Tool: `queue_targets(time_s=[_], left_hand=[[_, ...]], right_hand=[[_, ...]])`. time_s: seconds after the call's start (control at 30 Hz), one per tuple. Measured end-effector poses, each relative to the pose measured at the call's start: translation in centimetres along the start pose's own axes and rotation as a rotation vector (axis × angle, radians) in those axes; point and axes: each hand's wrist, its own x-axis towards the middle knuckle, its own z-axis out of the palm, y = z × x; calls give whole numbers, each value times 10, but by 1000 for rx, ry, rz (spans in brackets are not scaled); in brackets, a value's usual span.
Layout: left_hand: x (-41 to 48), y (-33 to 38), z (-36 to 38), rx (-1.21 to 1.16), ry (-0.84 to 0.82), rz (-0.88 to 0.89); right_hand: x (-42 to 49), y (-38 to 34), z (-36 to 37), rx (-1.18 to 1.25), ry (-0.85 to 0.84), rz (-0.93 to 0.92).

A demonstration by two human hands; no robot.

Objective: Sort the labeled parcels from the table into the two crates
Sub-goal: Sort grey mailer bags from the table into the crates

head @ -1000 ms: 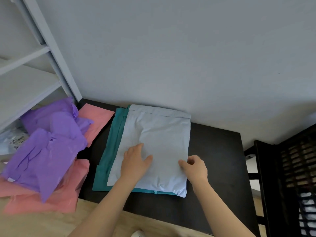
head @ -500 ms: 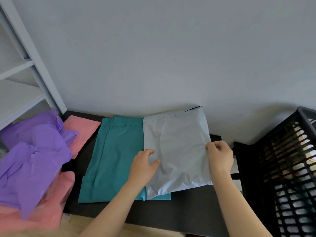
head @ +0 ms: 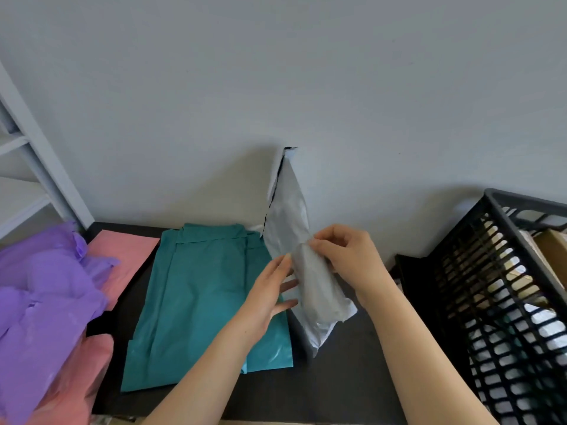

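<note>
A pale grey-white parcel [head: 290, 216] stands on edge above the black table [head: 352, 372], nearly upright, its thin side towards me. My right hand [head: 346, 256] pinches its right edge at mid height. With straight fingers, my left hand [head: 270, 297] touches its left face. Flat on the table to the left lies a teal parcel [head: 202, 302]. A black slatted crate [head: 503, 302] stands at the right with pale parcels inside. No label shows on the lifted parcel.
Purple parcels [head: 40, 305] are heaped over pink ones [head: 122, 250] at the left end of the table. A white shelf frame [head: 36, 161] rises behind them. A grey wall backs the table. A brown box [head: 552, 256] shows behind the crate.
The grey-white parcel lay flat on the teal one; it has been lifted, carried right and turned up on edge. My view has swung right, bringing more of the crate in.
</note>
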Motion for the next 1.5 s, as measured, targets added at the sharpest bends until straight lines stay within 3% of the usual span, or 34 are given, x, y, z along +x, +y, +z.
queue_targets(time_s=[0.17, 0.33, 0.57, 0.7, 0.87, 1.1, 1.5], left_hand=[[-3, 10, 1, -216, -52, -38], [-1, 4, -3, -172, 92, -65], [-2, 1, -6, 17, 285, 75], [1, 1, -13, 18, 360, 87], [5, 3, -14, -25, 387, 94], [8, 6, -6, -61, 399, 85], [5, 9, 7, -27, 383, 84]], right_hand=[[-3, 7, 12, 100, -166, 87], [-5, 22, 21, 98, -262, 194], [2, 41, 9, 154, -18, 231], [4, 59, -6, -19, 178, 204], [1, 81, -21, -78, 302, 174], [-1, 91, -34, 63, 276, 314], [-3, 104, -36, 155, 292, 323]])
